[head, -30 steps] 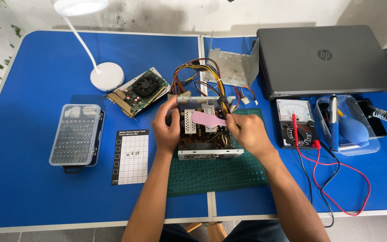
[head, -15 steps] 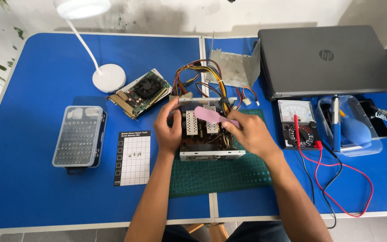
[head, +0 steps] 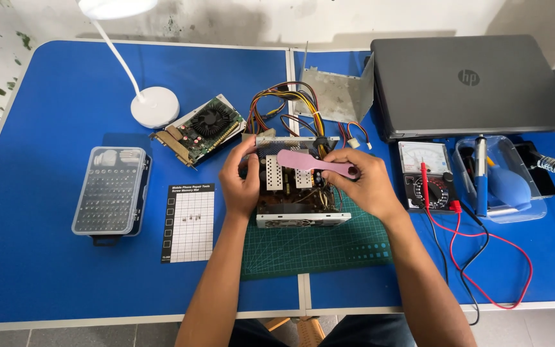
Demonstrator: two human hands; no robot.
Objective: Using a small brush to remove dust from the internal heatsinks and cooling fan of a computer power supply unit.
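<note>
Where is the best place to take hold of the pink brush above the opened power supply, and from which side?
Probably by its narrow handle end, from the right. The pink brush lies nearly level over the power supply, its wide head pointing left; the right hand already wraps the handle. The left hand steadies the case's left edge, so that side is occupied.

Bright, even daylight; soft shadows — sharp focus; slight wide-angle edge bending.

Wires [head: 290, 106] crowd behind the power supply [head: 298, 193]; graphics card [head: 202, 130] to its left, meter [head: 426, 175] to its right. Bare table [head: 52, 270] lies near left.
</note>
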